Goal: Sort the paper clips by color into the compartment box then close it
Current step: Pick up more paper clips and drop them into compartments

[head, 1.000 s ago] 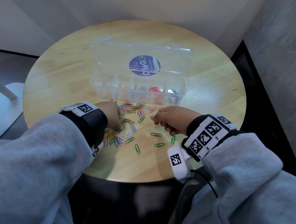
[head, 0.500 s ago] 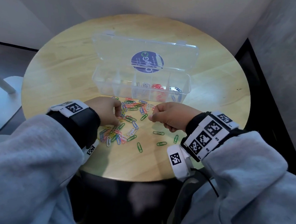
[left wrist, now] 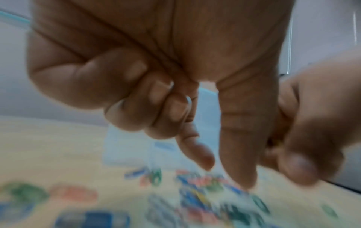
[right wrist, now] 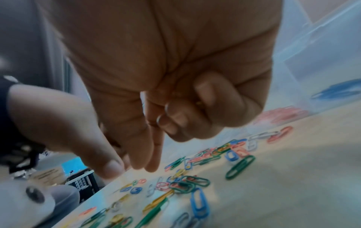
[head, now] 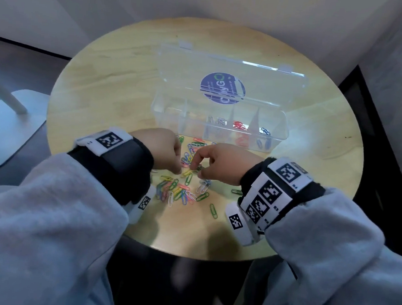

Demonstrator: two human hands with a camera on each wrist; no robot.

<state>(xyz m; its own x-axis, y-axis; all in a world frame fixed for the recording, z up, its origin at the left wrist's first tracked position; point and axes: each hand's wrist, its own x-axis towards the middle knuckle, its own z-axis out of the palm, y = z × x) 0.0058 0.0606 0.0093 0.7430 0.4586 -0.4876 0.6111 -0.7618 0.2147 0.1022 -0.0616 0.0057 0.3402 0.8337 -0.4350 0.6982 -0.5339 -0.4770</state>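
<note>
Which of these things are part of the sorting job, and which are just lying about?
Part of the job:
clips
box with open lid
left hand
right hand

Just there:
table
white stand

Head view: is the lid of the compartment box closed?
No, the clear lid stands open behind the compartment box, whose compartments are exposed and hold some paper clips.
</note>
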